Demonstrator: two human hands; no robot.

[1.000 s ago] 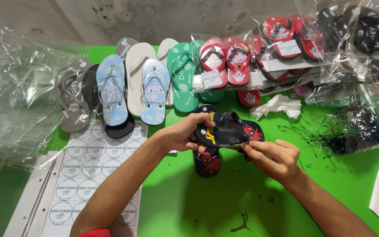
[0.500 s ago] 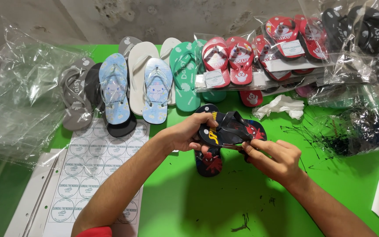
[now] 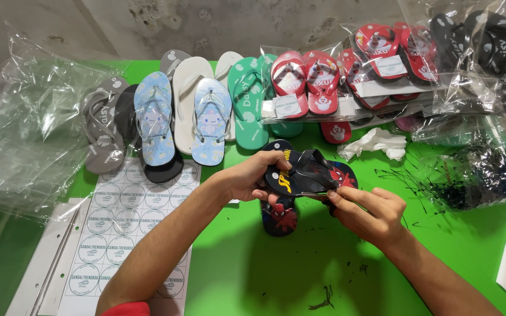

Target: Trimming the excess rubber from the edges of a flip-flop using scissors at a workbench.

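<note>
Hands left (image 3: 252, 178) and right (image 3: 365, 212) grasp black sandal (image 3: 308, 174); second sandal (image 3: 280, 216) half hidden beneath.

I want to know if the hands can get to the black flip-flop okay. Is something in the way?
Nothing is in the way. The left hand already grips the black flip-flop at one end, and the right hand pinches its near edge. A second black flip-flop lies beneath it on the green table, blocking neither hand.

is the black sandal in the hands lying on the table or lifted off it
Lifted: the black sandal is held by the left hand and right hand above the green table, crossing over a second sandal.
</note>
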